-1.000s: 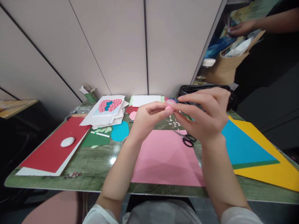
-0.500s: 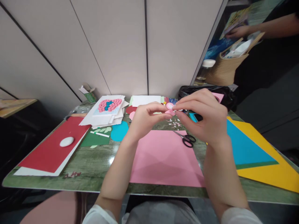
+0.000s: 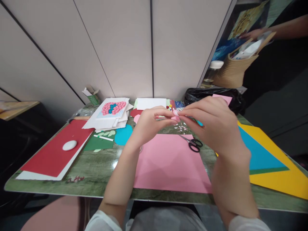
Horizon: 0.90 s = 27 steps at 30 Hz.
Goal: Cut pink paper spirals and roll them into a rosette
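Observation:
A small curled piece of pink paper (image 3: pixel 175 118) is pinched between both hands above the table's far half. My left hand (image 3: pixel 151 123) grips its left side with thumb and forefinger. From the right, my right hand (image 3: pixel 209 123) closes thumb and fingertips on the same piece; its exact fold is partly hidden by the fingers. Below them lies a flat pink sheet (image 3: pixel 168 163), with black-handled scissors (image 3: pixel 195 145) across its upper right corner. Small paper scraps or printed petals (image 3: pixel 181 129) show just beyond the sheet.
Left are a red sheet (image 3: pixel 55 150) with a white oval object (image 3: pixel 69 145), green paper (image 3: pixel 99 143), and a picture of pink and blue balls (image 3: pixel 113 108). Blue (image 3: pixel 262 154) and yellow sheets (image 3: pixel 288 179) lie right. Behind stand a black bag (image 3: pixel 199 96) and a woven basket (image 3: pixel 237 70); another person's arm reaches there.
My right hand has turned at the wrist and its fingers have closed further over the pink paper, which looks more curled. The other person's hand and the printed item have shifted.

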{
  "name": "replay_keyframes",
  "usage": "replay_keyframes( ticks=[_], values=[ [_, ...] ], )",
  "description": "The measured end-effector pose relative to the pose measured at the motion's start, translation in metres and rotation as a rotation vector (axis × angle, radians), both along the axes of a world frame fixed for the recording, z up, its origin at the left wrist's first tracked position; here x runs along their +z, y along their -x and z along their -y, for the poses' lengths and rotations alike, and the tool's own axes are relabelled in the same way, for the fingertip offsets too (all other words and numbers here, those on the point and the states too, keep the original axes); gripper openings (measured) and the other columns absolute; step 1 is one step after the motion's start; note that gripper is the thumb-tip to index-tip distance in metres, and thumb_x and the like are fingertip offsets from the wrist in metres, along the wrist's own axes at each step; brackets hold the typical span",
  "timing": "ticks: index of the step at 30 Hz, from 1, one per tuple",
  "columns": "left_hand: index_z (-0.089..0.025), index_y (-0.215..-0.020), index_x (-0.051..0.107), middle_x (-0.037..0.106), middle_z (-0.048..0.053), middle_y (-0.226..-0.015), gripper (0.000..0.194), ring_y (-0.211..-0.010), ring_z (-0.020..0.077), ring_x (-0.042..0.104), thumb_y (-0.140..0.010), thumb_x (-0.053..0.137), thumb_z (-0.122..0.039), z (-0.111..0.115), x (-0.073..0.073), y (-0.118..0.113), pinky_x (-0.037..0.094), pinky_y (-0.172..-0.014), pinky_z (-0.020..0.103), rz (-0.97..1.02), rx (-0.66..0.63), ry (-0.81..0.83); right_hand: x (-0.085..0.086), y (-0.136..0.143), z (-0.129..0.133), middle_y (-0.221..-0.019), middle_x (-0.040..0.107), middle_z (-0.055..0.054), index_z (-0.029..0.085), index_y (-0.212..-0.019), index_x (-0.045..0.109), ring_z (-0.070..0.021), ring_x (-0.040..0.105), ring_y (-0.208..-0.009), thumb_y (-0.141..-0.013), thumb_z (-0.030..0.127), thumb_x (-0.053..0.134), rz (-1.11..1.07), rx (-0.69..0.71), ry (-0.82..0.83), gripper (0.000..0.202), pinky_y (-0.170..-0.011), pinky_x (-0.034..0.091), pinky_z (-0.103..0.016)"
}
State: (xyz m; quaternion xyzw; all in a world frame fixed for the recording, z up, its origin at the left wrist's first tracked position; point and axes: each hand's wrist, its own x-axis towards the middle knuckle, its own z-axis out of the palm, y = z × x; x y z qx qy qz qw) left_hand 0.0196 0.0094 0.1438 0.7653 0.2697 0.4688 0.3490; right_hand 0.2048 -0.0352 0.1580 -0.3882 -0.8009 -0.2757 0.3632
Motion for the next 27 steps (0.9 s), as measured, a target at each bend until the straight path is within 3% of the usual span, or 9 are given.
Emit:
replay_keyframes(
  ticks=[14, 27],
  values=[
    [-0.021, -0.077, 0.072, 0.071, 0.001, -0.082, 0.004, -0.077, 0.0118, 0.064, -0.075, 0.069, -0.022, 0.0003, 0.0004, 0.0024, 0.05, -0.071, 0.023, -0.153, 0.043, -0.017, -0.0014, 0.0087, 0.005, -0.085, 0.066, -0.003, 0.018, -0.087, 0.063, -0.0191, 0.053, -0.077, -0.091, 0.016, 0.049, 0.224, -0.191, 0.051, 0.015, -0.07, 0.031, -0.033],
    [-0.019, -0.078, 0.072, 0.07, 0.001, -0.085, 0.006, -0.078, 0.01, 0.062, -0.074, 0.07, -0.023, 0.0002, 0.0027, 0.0032, 0.049, -0.074, 0.021, -0.189, 0.036, 0.051, 0.0004, 0.0086, 0.0072, -0.085, 0.065, -0.002, 0.018, -0.088, 0.064, -0.0187, 0.052, -0.078, -0.092, 0.017, 0.048, 0.225, -0.18, 0.123, 0.017, -0.073, 0.032, -0.033]
  ],
)
